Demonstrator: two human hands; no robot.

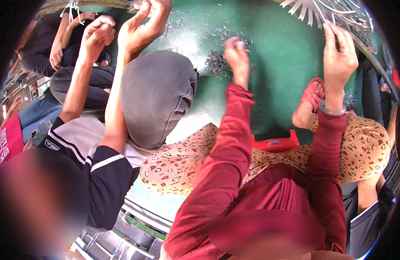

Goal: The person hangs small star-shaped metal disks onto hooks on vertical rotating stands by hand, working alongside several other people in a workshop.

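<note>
My left hand [237, 56], in a dark red sleeve, hangs over the green surface beside a dense pile of small bent metal hooks [216, 62]. Its fingers are curled together and slightly blurred, so anything in them cannot be made out. More hooks [226, 34] lie scattered just beyond. Farther to the right, my right hand [340, 54], with a pale bangle [333, 108] at the wrist, is raised. Thumb and forefinger pinch at the end of a white strip, one of a fanned bunch of white strips [305, 12] at the upper right edge.
On my left, a co-worker's two hands [98, 39] are raised, and their grey-trousered knee [159, 97] stands close to my left arm. A red plastic object [276, 141] lies by my patterned trousers [178, 169]. Other people sit at far left and right.
</note>
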